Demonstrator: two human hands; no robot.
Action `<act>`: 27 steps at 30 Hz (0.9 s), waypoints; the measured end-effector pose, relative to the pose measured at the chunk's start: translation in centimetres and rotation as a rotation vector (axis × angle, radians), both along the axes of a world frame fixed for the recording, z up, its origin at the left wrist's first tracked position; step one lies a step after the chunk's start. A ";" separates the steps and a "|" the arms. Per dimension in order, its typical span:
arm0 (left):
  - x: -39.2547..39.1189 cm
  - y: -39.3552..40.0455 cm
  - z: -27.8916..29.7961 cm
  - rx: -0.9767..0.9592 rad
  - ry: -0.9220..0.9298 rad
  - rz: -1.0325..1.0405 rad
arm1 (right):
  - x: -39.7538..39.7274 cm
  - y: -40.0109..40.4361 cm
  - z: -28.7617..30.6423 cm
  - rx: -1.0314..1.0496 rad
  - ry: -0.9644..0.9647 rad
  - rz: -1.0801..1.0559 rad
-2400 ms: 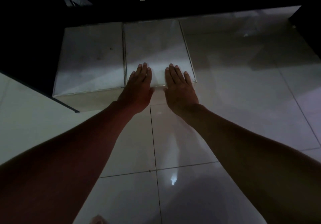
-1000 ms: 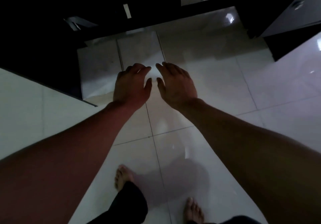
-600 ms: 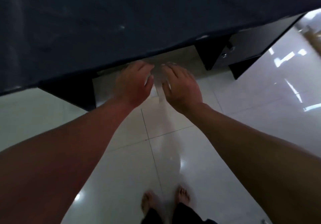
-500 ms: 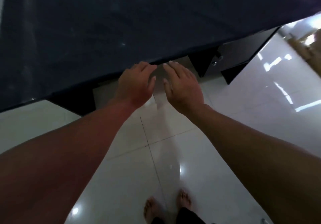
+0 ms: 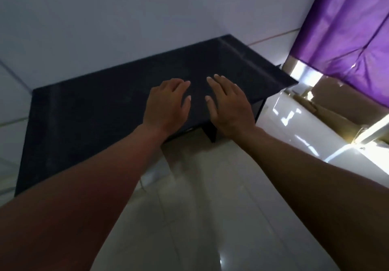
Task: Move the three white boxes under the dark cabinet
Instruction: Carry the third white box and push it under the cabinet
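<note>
The dark cabinet fills the middle of the view, and I look down on its flat black top from above. My left hand and my right hand hover side by side over its front right part, palms down, fingers loosely spread, holding nothing. No white box shows; the cabinet top hides the space beneath it. Only a dark gap under the front edge is visible between my wrists.
Glossy white floor tiles stretch in front of the cabinet. A pale wall stands behind it. A purple curtain hangs at the right, with brown cardboard and bright light on the floor below it.
My view has risen from floor level to above the cabinet. My hands left the white boxes and now hover over the cabinet top; the boxes have gone out of sight beneath it.
</note>
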State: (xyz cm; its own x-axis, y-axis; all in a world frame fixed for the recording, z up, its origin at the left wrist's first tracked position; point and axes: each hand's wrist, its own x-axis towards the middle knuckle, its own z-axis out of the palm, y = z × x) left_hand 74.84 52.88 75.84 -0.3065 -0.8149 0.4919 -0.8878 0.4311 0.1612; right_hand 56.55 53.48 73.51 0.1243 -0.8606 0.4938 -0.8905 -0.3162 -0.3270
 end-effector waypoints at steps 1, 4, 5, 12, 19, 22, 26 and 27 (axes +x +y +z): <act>-1.5 -0.9 1.2 -0.018 0.007 0.009 | -1.5 -0.9 1.3 -0.014 -0.007 0.003; -5.8 -3.1 4.2 -0.055 -0.005 0.025 | -6.1 -2.9 4.5 -0.040 -0.007 -0.005; -7.1 -3.7 5.1 -0.066 -0.007 0.034 | -7.5 -3.5 5.4 -0.046 0.004 -0.007; -16.8 -7.5 11.5 -0.144 0.005 0.034 | -18.5 -6.9 12.0 -0.123 0.052 -0.014; -23.7 -11.9 15.6 -0.203 0.013 0.034 | -25.6 -11.5 15.9 -0.220 0.032 -0.063; -26.1 -14.1 16.2 -0.201 0.029 0.027 | -27.7 -13.8 16.4 -0.207 0.027 -0.083; -29.4 -18.4 16.5 -0.200 0.034 -0.009 | -30.2 -17.6 16.7 -0.184 0.007 -0.109; -30.0 -19.6 16.5 -0.204 0.043 -0.012 | -30.7 -18.5 16.7 -0.177 0.007 -0.111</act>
State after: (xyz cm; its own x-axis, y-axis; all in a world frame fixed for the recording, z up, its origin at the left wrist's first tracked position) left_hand 44.84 33.29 92.36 -0.2906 -0.6938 0.6590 -0.8765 0.4692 0.1075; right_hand 25.89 34.97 90.26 0.0376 -0.7693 0.6377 -0.9251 -0.2680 -0.2688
